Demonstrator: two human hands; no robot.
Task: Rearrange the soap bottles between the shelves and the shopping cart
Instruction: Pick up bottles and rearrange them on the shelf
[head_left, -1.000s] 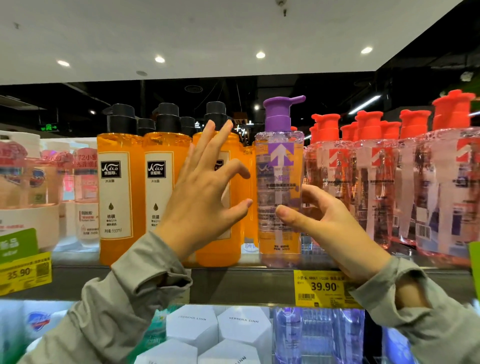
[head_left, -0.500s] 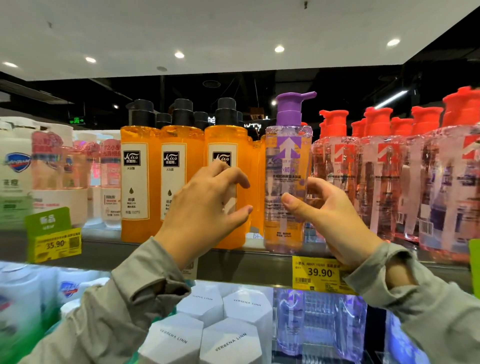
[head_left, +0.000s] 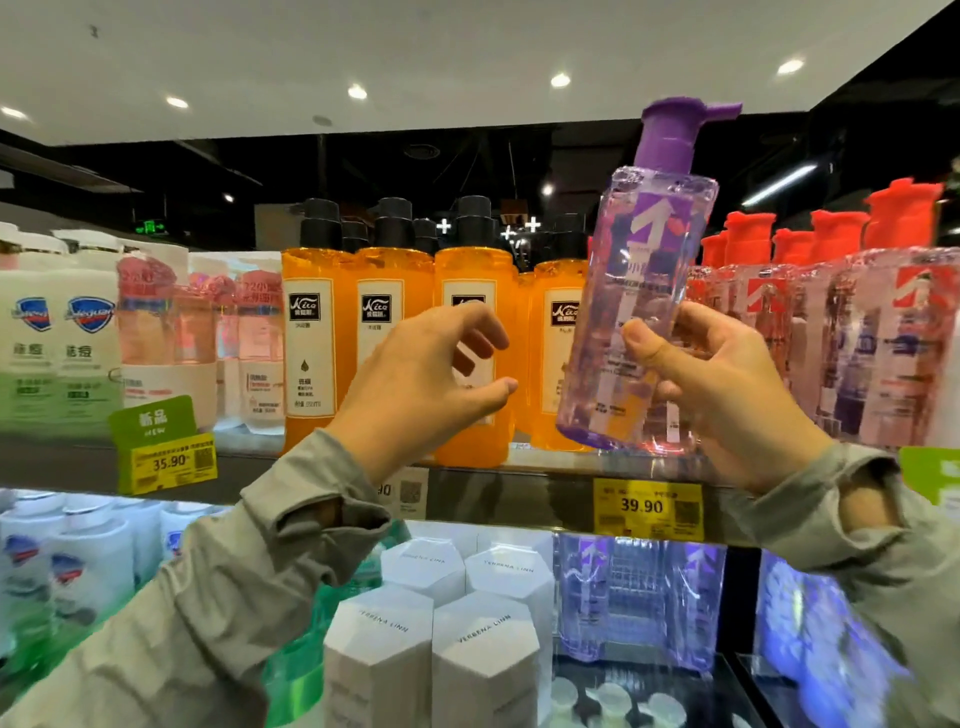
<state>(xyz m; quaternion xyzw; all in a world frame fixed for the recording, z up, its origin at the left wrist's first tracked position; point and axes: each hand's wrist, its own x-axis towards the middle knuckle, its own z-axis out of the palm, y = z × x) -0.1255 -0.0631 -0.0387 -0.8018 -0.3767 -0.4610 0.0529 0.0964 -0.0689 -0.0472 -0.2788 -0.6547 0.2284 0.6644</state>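
My right hand (head_left: 722, 395) grips a clear purple soap bottle (head_left: 639, 291) with a purple pump top. The bottle is lifted off the upper shelf (head_left: 519, 483) and tilts a little to the right. In front of the orange bottles (head_left: 384, 338) with black pumps, my left hand (head_left: 421, 384) hovers with fingers curled and apart, holding nothing. Red-capped clear bottles (head_left: 883, 332) stand in a row at the right of the same shelf. No shopping cart is in view.
White and pink bottles (head_left: 62, 332) fill the shelf's left end. Yellow price tags (head_left: 649, 509) hang on the shelf edge. Below are white hexagonal boxes (head_left: 431, 639), purple bottles (head_left: 639, 597) and white bottles (head_left: 78, 566).
My right hand closed on the purple bottle and lifted it up and to the right off the shelf. My left hand curled its fingers and stayed before the orange bottles.
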